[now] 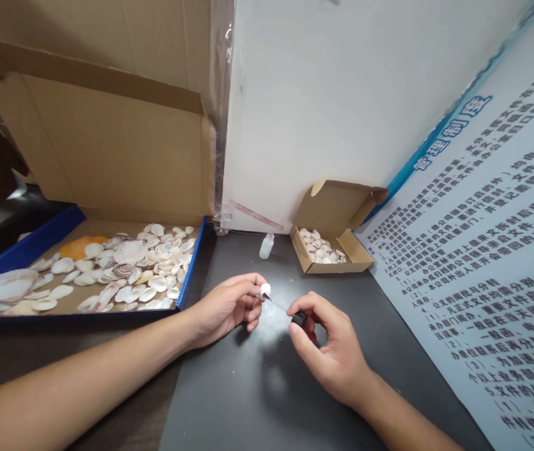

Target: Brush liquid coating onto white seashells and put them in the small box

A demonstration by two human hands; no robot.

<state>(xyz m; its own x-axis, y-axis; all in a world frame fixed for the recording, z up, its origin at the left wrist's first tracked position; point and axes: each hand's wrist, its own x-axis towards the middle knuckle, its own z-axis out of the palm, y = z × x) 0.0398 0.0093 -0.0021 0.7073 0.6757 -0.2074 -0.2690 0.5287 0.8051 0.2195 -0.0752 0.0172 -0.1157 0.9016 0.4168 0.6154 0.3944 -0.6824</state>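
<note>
Between the thumb and fingers of my left hand (229,310) is a small white seashell (265,289). My right hand (330,347) pinches the black cap of a small applicator brush (298,319). The brush's thin stem points left, and its dark tip meets the shell or lies right beside it; I cannot tell which. Beyond my hands, a small glass bottle (267,246) with whitish contents stands uncapped on the dark table (229,401).
On the left, a large blue-edged cardboard box (135,150) with a raised lid holds many seashells (126,269). A smaller open cardboard box (337,267) of shells sits at the back right. A white wall (318,94) and a printed poster (473,250) border the table.
</note>
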